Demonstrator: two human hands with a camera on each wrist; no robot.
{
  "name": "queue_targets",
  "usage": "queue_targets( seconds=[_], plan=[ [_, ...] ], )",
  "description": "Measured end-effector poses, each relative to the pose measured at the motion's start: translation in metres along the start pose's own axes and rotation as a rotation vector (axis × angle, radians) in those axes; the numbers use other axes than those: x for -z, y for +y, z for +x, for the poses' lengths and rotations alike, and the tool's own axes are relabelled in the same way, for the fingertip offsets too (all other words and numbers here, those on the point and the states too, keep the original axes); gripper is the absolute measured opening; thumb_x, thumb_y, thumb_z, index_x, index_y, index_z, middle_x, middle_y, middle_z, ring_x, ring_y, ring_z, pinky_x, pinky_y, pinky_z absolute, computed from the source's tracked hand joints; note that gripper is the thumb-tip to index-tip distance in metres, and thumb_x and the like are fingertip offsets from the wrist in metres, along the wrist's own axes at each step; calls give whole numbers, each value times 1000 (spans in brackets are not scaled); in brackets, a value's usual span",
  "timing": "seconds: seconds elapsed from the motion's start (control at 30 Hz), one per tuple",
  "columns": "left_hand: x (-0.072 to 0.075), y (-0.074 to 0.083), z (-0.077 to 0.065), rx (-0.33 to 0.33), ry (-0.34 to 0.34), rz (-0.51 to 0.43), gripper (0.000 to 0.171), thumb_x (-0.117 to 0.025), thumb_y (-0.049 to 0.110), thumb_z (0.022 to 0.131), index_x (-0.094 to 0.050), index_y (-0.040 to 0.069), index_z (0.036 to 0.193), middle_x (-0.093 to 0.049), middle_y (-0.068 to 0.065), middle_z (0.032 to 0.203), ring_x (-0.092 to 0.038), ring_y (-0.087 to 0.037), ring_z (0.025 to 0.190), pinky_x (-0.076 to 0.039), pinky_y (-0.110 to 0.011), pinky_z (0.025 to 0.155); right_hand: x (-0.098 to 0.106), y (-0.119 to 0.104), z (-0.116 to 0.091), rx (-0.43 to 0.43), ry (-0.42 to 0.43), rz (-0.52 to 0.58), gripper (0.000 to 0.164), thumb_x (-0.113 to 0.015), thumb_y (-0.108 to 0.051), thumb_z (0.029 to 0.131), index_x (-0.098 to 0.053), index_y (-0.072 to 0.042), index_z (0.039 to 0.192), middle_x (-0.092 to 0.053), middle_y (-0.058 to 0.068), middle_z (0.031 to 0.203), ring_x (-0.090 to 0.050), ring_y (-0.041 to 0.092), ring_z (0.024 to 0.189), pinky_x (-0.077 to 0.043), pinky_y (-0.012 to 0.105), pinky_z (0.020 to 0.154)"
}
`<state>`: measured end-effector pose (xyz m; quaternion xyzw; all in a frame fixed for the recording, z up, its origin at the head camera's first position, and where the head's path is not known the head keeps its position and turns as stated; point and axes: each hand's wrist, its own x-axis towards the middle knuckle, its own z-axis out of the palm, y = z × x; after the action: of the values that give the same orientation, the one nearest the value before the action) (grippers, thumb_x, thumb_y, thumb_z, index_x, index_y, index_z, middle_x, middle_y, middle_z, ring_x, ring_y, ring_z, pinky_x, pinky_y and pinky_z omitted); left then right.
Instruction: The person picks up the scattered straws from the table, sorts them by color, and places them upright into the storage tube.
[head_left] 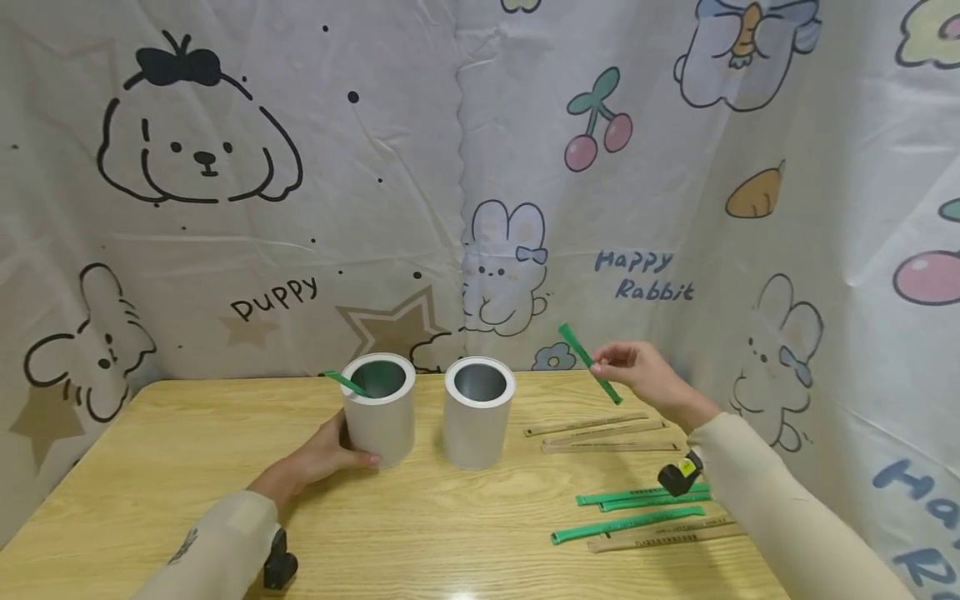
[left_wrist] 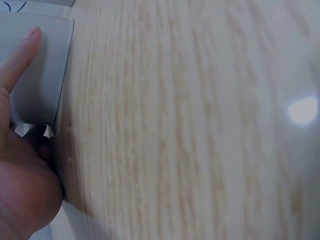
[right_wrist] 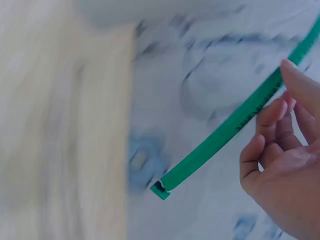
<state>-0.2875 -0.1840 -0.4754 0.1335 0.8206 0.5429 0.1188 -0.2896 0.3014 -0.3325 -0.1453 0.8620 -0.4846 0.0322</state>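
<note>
My left hand (head_left: 322, 454) grips the left white canister (head_left: 386, 433) low on its side, the thumb across its front; in the left wrist view the thumb lies along the grey-white wall (left_wrist: 47, 65). A slim green stick packet (head_left: 347, 383) leans in that canister's opening, its end poking out over the left rim. My right hand (head_left: 637, 375) is raised above the table's back right, pinching another long green stick packet (head_left: 576, 343) near its middle between thumb and fingers. The right wrist view shows dark print and a flat sealed end on this held packet (right_wrist: 215, 142).
A second white canister (head_left: 474, 437) stands upright just right of the first, its dark opening facing up. Several brown stick packets (head_left: 600, 434) lie at the back right of the wooden table (head_left: 465, 533). Green packets (head_left: 630, 525) and brown ones (head_left: 660, 537) lie nearer, below the right forearm.
</note>
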Motion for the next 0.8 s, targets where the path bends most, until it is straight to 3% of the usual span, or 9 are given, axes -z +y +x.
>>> queue_targets(
  seconds=[0.17,0.33,0.47,0.6,0.8],
  plan=[
    [-1,1,1,-8,-9,-4,113,-87,22,81,-9,-3,159,-28,-30,160,-32,-49,147,-24,-64,122,-25,-56,22,87,39,275,4,-64,-14,99,-66,-17,100,-67,-13,90,-62,6,92,-45,26,99],
    [0,1,0,-1,-9,-10,114,-86,21,81,-7,-3,160,-26,-30,161,-30,-49,148,-22,-64,122,-70,-110,47,189,22,594,28,-53,2,101,-67,-20,93,-66,-10,84,-58,5,78,-50,19,78],
    [2,0,-1,9,0,-18,114,-86,20,81,-7,-2,160,-25,-29,162,-29,-48,149,-21,-64,122,-111,-141,66,233,-18,748,34,-48,6,102,-67,-19,89,-64,-9,80,-54,6,73,-46,17,70],
    [2,0,-1,-27,-6,-25,112,-86,19,81,-9,-4,159,-28,-30,160,-33,-48,146,-25,-63,121,-153,-157,82,224,-25,812,32,-50,5,102,-64,-20,89,-62,-10,80,-53,5,72,-43,17,69],
    [2,0,-1,-43,-37,-41,110,-85,19,82,-9,-3,159,-31,-29,159,-36,-47,145,-29,-62,120,-204,-156,96,154,-28,637,11,-57,-3,102,-62,-13,99,-59,-9,82,-51,8,77,-41,22,72]
  ],
)
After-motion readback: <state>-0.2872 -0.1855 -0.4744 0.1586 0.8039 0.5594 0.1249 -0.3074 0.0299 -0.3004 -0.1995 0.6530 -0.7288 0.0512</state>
